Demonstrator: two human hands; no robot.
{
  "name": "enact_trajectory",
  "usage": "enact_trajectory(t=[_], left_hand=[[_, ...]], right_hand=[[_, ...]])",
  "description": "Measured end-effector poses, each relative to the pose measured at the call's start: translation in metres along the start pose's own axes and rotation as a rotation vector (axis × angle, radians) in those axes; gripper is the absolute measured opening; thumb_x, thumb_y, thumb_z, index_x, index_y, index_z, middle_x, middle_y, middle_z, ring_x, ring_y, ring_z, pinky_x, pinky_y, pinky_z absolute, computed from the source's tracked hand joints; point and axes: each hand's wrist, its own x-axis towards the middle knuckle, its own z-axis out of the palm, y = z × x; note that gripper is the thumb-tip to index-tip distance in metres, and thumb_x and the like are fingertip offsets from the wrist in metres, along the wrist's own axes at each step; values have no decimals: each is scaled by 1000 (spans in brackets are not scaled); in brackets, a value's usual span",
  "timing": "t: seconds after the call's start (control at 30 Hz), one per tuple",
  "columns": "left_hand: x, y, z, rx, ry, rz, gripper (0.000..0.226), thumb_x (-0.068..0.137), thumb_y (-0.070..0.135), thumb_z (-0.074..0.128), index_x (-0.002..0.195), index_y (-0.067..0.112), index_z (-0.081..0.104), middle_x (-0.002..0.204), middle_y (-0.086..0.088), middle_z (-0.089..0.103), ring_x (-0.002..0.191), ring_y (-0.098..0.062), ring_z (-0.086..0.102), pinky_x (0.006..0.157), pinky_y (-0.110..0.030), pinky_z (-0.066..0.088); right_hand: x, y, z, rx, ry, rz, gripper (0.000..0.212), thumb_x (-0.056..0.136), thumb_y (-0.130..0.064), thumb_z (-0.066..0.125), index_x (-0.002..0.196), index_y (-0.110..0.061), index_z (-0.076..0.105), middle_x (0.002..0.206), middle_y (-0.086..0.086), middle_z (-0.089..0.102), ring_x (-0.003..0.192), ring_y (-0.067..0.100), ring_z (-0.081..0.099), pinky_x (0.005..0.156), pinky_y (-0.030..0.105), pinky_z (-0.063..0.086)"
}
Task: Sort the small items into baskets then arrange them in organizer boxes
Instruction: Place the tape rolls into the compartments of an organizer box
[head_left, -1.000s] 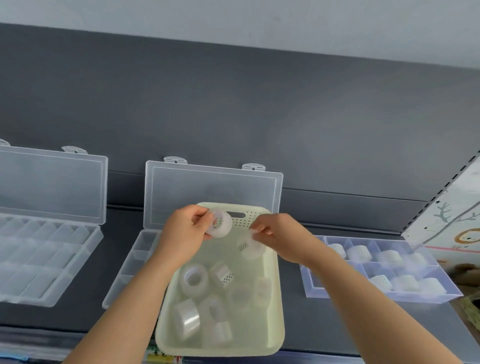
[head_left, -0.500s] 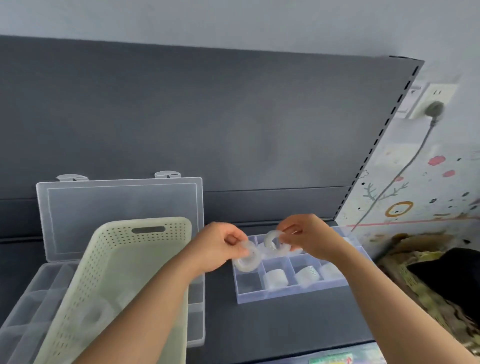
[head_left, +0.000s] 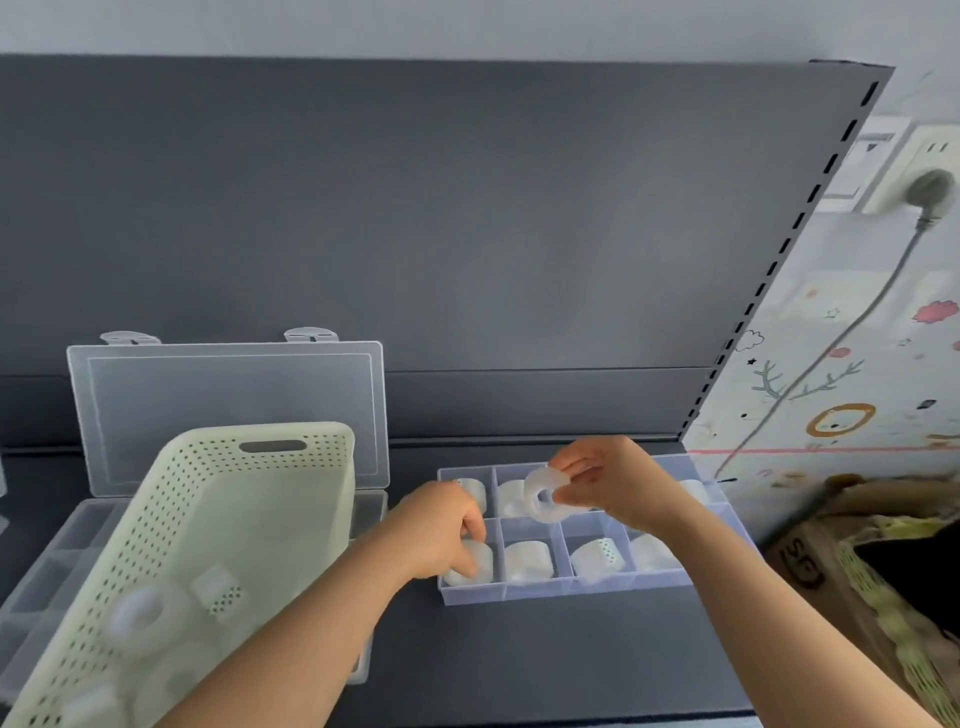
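A clear organizer box (head_left: 566, 591) with divided compartments lies on the dark shelf, most of its cells holding a white tape roll. My left hand (head_left: 441, 530) presses a tape roll (head_left: 475, 564) down into the front left compartment, fingers still on it. Above the box's back row, my right hand (head_left: 610, 480) pinches another white tape roll (head_left: 540, 493) upright in the air. A pale green perforated basket (head_left: 249, 499) at the left holds several more tape rolls.
An open clear organizer box (head_left: 228, 410) with raised lid sits under and behind the basket. A cardboard box (head_left: 810, 561) stands at the right, below a decorated wall with a plugged-in socket (head_left: 930, 187). The shelf's slotted upright runs along the right.
Both hands carried tape rolls from the basket rightward to the organizer box. My left hand has lowered its roll into the front left compartment; my right hand still holds its roll above the box.
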Motion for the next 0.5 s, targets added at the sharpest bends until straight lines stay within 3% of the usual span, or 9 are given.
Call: enact_trajectory(t=[0.17, 0.33, 0.5], left_hand=[[1, -5, -6, -1, 0, -7, 29, 76, 29, 77, 105, 22, 74, 94, 10, 62, 89, -11, 60, 74, -22, 47], [1, 3, -8, -98, 142, 38, 23, 81, 30, 73, 103, 24, 74, 85, 18, 54, 76, -1, 54, 68, -17, 42], [13, -1, -6, -82, 332, -25, 21, 90, 25, 61, 110, 23, 69, 107, 5, 58, 93, -12, 58, 85, -29, 48]], right_hand=[[-5, 5, -2, 35, -12, -25, 30, 73, -13, 81, 100, -18, 71, 95, -5, 71, 86, 9, 68, 81, 23, 56], [-9, 9, 3, 44, -2, -56, 29, 73, -14, 82, 96, -23, 68, 97, -3, 71, 87, 12, 67, 81, 21, 55], [-7, 6, 1, 102, 62, -46, 27, 75, -16, 81, 98, -21, 67, 91, -7, 69, 82, 8, 66, 71, 12, 50]])
